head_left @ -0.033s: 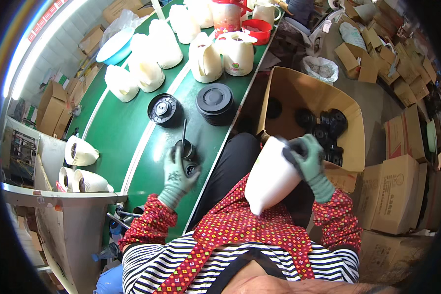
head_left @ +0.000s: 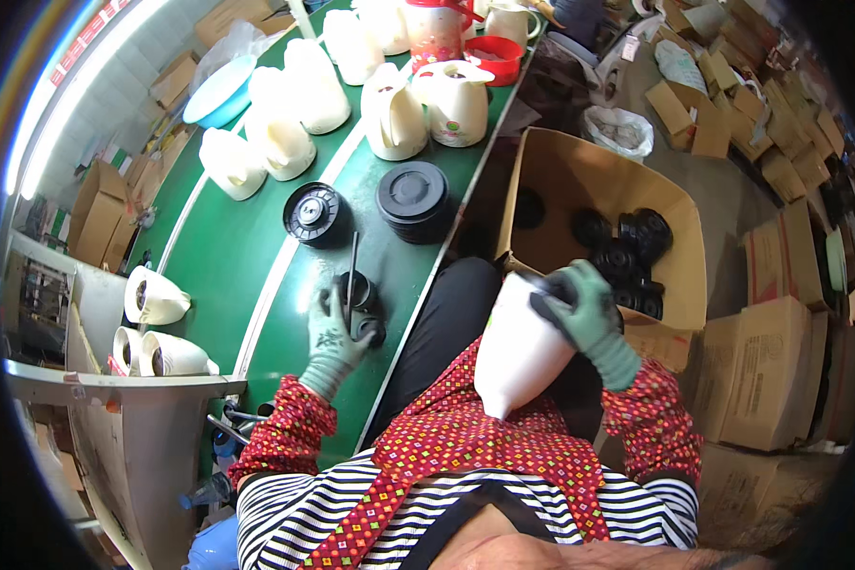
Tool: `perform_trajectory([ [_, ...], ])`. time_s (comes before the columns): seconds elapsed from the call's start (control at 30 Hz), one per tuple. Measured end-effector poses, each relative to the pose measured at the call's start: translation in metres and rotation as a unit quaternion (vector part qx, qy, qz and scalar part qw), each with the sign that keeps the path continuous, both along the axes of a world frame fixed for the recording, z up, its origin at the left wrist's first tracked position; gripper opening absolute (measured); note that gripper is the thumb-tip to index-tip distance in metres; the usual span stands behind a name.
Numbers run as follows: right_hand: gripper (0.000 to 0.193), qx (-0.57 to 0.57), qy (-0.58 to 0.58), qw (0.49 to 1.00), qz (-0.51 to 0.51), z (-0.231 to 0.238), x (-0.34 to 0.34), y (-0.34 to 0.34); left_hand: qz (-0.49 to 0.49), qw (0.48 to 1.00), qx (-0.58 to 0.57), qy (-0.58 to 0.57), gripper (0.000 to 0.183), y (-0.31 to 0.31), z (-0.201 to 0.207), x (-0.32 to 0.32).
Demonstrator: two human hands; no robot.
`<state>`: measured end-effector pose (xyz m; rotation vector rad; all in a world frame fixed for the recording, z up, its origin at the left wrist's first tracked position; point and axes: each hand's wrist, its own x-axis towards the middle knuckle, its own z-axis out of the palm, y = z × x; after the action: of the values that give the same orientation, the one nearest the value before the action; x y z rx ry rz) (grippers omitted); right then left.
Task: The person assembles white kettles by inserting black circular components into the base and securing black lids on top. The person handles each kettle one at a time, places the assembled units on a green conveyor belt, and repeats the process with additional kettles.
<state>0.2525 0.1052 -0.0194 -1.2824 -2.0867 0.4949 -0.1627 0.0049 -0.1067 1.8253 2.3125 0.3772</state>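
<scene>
My right hand (head_left: 584,318), in a green glove with dark fingers, grips a white jug body (head_left: 522,347) by its upper end. The jug is tilted over my lap, its narrow tip pointing down toward the apron. On the green table, my left hand (head_left: 334,332) is closed around a small black round part (head_left: 369,330). Beside its fingers is a small black cup (head_left: 362,293), and a thin dark rod (head_left: 353,261) rises there; whether the rod is held is unclear. Farther away lie a black ribbed disc (head_left: 313,213) and a stack of black round lids (head_left: 413,201).
Several white jugs (head_left: 394,112) stand along the far table, near a red bowl (head_left: 494,59) and a light blue basin (head_left: 220,90). At my right, an open carton (head_left: 608,171) contains black round parts. More jugs (head_left: 176,355) lie at left on the metal-edged stand (head_left: 152,382).
My right hand has shifted slightly left on the jug, which looks a little more upright. My left hand has moved slightly left, and the rod now shows lower past its fingers.
</scene>
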Motion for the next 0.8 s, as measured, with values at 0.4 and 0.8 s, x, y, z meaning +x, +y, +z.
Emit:
perform_trajectory([
  [0.4,0.027,-0.146,0.089,0.969,0.175,0.025,0.001,0.010,0.081,0.878,-0.035,-0.470,0.056,0.029,0.015,-0.002],
  [0.8,0.050,0.096,0.032,0.968,0.228,0.031,0.002,0.120,-0.072,0.828,-0.239,-0.502,0.059,0.146,0.198,0.121],
])
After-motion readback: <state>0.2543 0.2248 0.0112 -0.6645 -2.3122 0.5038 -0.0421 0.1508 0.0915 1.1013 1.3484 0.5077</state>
